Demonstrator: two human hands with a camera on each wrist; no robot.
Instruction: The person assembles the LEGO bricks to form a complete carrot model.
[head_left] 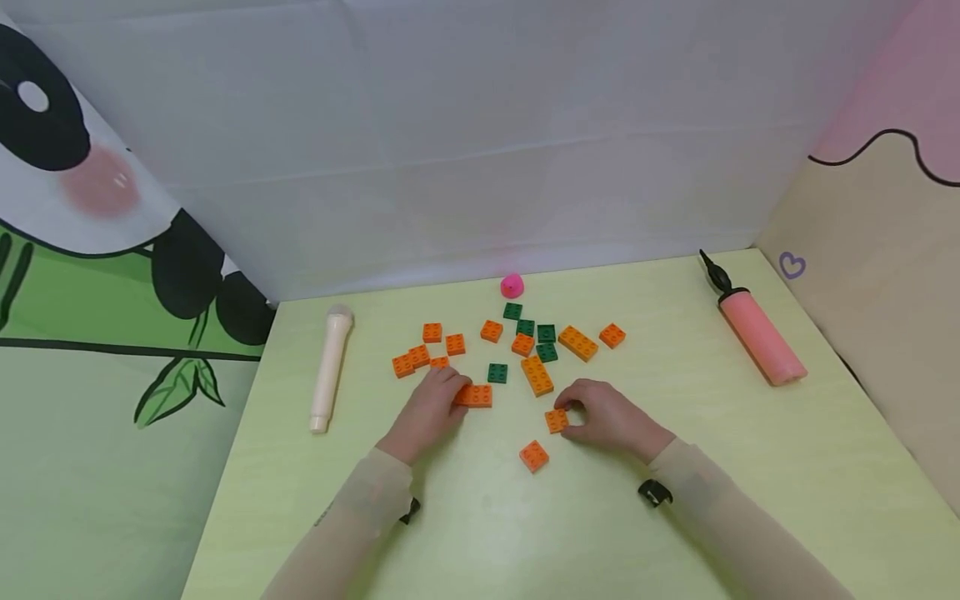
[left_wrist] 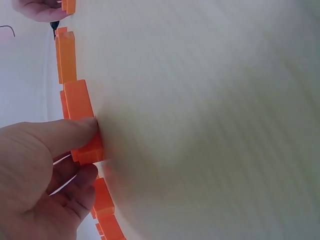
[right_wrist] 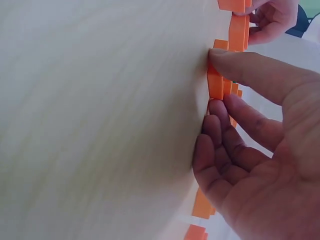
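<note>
With the long brick (head_left: 477,396) in our left hand (head_left: 435,408) and the small brick (head_left: 557,420) in our right hand (head_left: 607,417), we would do best to pinch lightly and low on the sides, leaving the studs uncovered, and to hold each piece flat to the counter (head_left: 480,533) so that it neither tips nor skids. Our left hand sets its thumb against the near side of the long brick, its fingers bent on the far side and partly hidden; our right hand pinches the small brick between thumb and forefinger, the other fingers curled and gripping nothing. Should we shift either piece, a slow, level slide seems safest, since a jerk could twist it out of our grip. The long brick lies at the right of our left hand, the small brick at the left of our right hand and a little nearer to us, so both sit between the hands, apart from each other. The green brick (head_left: 497,372) lies just beyond the long brick, the yellow-orange brick (head_left: 537,375) beyond the small one; the loose brick (head_left: 534,456) lies nearer to us, untouched.
</note>
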